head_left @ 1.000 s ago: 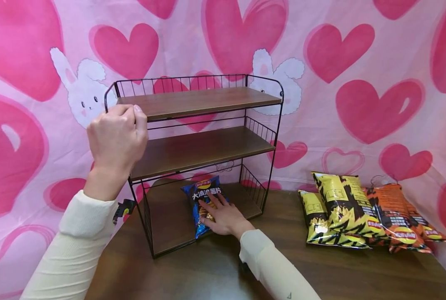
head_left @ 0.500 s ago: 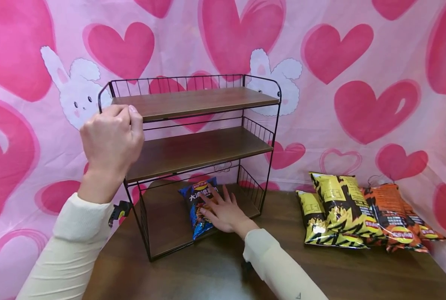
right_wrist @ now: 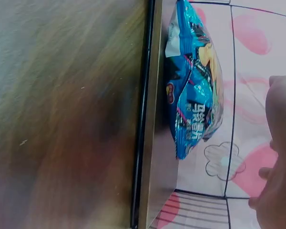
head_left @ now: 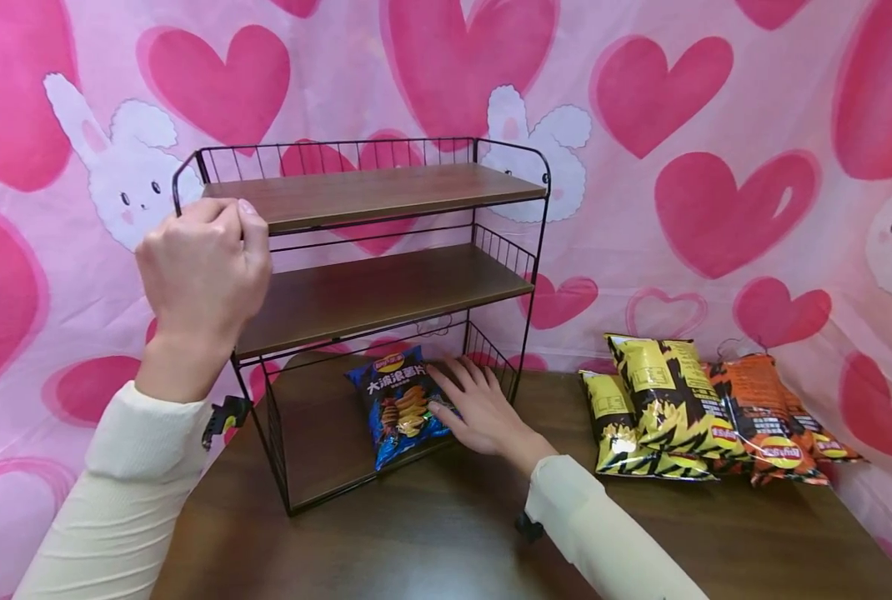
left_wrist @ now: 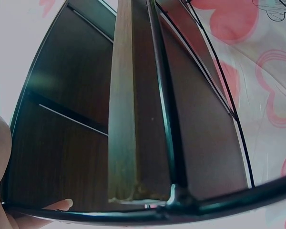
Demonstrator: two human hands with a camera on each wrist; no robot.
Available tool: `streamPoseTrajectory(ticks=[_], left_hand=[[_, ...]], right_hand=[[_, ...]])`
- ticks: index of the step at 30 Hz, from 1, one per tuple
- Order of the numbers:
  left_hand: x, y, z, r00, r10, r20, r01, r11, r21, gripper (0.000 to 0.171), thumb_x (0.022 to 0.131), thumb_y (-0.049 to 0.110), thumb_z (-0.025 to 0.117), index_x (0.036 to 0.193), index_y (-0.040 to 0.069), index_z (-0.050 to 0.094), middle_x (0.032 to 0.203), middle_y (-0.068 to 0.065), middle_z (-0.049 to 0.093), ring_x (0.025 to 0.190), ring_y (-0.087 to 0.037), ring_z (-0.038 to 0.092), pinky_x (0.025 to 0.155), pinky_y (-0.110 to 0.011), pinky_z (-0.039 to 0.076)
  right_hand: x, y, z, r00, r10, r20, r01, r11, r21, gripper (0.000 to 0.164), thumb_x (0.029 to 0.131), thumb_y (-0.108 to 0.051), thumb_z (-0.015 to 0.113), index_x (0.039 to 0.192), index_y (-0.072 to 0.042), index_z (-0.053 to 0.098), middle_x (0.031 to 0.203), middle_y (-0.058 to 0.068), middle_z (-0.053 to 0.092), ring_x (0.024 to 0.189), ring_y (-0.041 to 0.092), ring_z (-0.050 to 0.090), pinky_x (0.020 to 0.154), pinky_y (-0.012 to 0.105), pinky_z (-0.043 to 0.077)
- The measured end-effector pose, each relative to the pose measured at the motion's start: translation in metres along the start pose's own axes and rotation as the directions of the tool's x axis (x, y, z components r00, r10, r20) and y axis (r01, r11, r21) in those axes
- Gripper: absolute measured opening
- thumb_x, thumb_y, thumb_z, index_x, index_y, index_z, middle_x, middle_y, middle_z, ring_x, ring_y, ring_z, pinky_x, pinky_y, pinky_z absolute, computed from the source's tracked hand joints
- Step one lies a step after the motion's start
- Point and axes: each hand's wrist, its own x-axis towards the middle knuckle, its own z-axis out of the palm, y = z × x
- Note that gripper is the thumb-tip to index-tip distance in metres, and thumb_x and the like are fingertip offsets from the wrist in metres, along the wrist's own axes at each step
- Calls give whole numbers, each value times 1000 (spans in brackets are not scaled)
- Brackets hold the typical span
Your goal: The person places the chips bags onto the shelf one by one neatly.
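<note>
My left hand (head_left: pixel 204 279) grips the front left upright of a three-tier rack (head_left: pixel 386 287) with brown boards and a black wire frame. In the left wrist view, fingertips (left_wrist: pixel 47 215) show by the black metal bar (left_wrist: pixel 109 217). A blue bag of potato chips (head_left: pixel 403 407) lies face up on the bottom board, its lower end at the front edge. Just right of the bag is my right hand (head_left: pixel 485 410), palm down with fingers extended and holding nothing. The right wrist view has a gap between this hand and the chip bag (right_wrist: pixel 193 90).
Yellow-and-black chip bags (head_left: pixel 659 400) are piled on the table (head_left: pixel 431 533) right of the rack. Orange chip bags (head_left: pixel 764 408) lie beside them. A pink heart-patterned cloth (head_left: pixel 588 250) hangs behind.
My right hand has lifted off the blue chip bag and shifted right, uncovering its front. The left hand keeps its hold on the rack. The head view has shifted slightly.
</note>
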Motion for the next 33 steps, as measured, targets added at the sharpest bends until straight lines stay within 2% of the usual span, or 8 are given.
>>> streamPoseTrajectory(ticks=[8,12,17,26,33], left_hand=[[-1,-1,-1,1000,6,-9,-6,1000,-6,59,105,29,36,73,-10,67,93,-23,74,73,-53,66,55,-64,46],[0,-1,0,1000,9,-15,-9,1000,-5,61,105,30,35,72,-10,66,93,-23,74,73,-53,66,54,-64,46],[0,-3,0,1000,9,-13,-9,1000,1,61,105,30,35,69,-10,64,91,-24,74,71,-54,64,53,-64,45],[-3,-2,2,1000,9,-25,-9,1000,-9,60,105,31,35,77,-10,69,91,-23,74,72,-54,65,54,-66,45],[0,0,4,999,9,-50,-10,1000,-19,59,105,30,37,76,-10,69,90,-23,73,71,-54,64,53,-66,44]], right_hand=[[-26,15,-8,983,-108,-148,100,993,-62,56,100,-35,63,152,-20,51,162,10,38,147,40,35,116,69,23],[-36,21,-11,981,-134,-141,120,988,-99,56,97,-33,67,151,-22,52,162,10,39,145,41,36,115,69,26],[-46,28,-15,984,-138,-111,122,983,-140,57,98,-36,65,152,-25,51,163,9,37,145,43,37,114,70,26],[-65,45,-22,993,-94,-78,83,987,-137,55,100,-36,63,152,-23,51,161,12,40,145,41,38,115,69,23],[-78,62,-35,993,-76,-95,58,982,-182,52,99,-34,64,147,-18,56,155,13,47,141,38,43,113,65,31]])
